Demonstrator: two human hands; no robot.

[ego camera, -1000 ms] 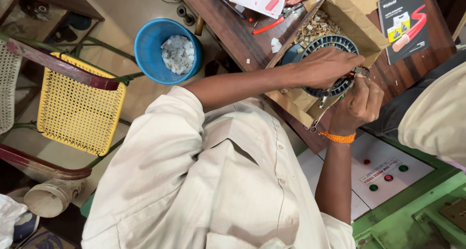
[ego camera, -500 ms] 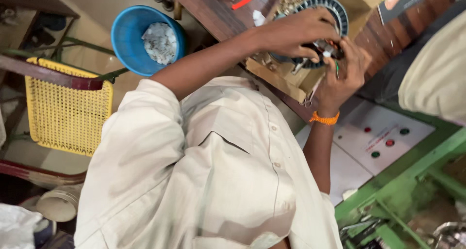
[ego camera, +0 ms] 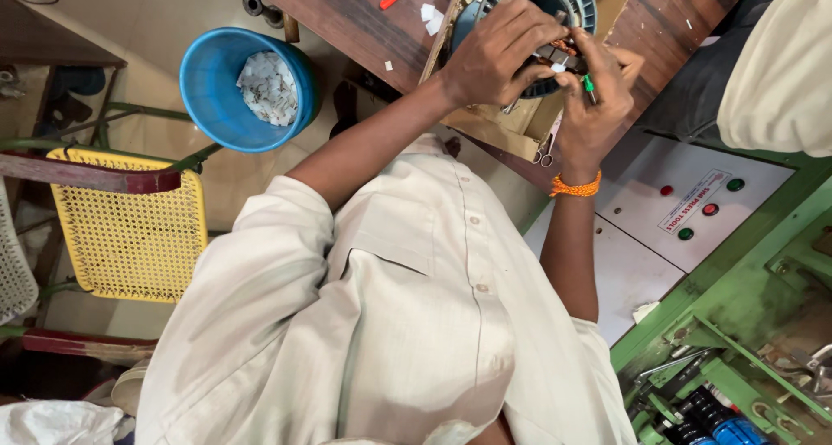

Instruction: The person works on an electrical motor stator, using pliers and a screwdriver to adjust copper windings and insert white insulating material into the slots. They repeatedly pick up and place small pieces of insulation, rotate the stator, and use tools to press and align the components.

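Head view, the only one: I am looking straight down past my own pale shirt (ego camera: 373,324) to a dark wooden workbench (ego camera: 347,16). At its near edge a round slotted metal ring with copper winding (ego camera: 568,3), seemingly a motor stator, is sitting in a shallow cardboard tray (ego camera: 494,133) that overhangs the bench edge, presumably so the ring stays put and within easy reach.

My left hand (ego camera: 498,55) is lying over the ring's near rim with fingers curled down on it, gripping and steadying it. My right hand (ego camera: 598,98), with an orange thread band (ego camera: 576,187) at the wrist, is pinching a small green-tipped piece (ego camera: 588,83) against the winding, fingers closed tight; I cannot tell exactly what the piece is. The two hands are meeting at the same spot on the rim, one bracing while the other is working.

A pair of scissors (ego camera: 546,146) is hanging off the tray edge just below the right hand, kept close for use. A blue bucket (ego camera: 217,85) holding white scraps is standing on the floor beside the bench's left corner, near a yellow mesh chair (ego camera: 130,228). To the right, a white control panel (ego camera: 685,211) with red and green buttons is adjoining a green machine frame (ego camera: 745,298). Another person's sleeve (ego camera: 780,64) is showing at upper right.
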